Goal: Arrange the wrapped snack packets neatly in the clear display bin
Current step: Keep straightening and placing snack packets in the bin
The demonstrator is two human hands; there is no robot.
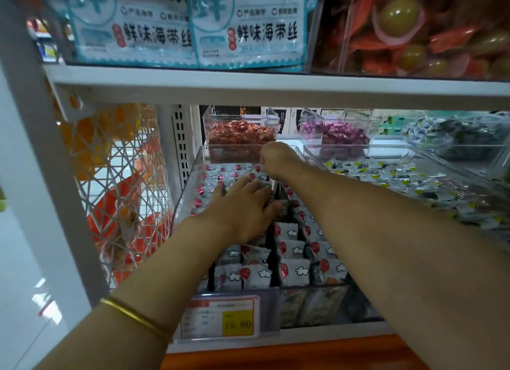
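On the lower shelf, the clear plastic display bin (187,187) holds white snack packets printed with red balloons (292,270), standing in rows. The left hand (242,204) lies flat on the rear packets, fingers straight and slightly apart. The right hand (276,157) reaches the bin's back, its fingers hidden. Gentle, even pressure should keep the rows upright.

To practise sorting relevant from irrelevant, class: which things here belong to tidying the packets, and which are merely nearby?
Belong: snack packets, clear display bin, left hand pressing the packets, right hand at the bin's back.
Merely nearby: price label, red sweets tub, purple sweets tub, seaweed packs above.
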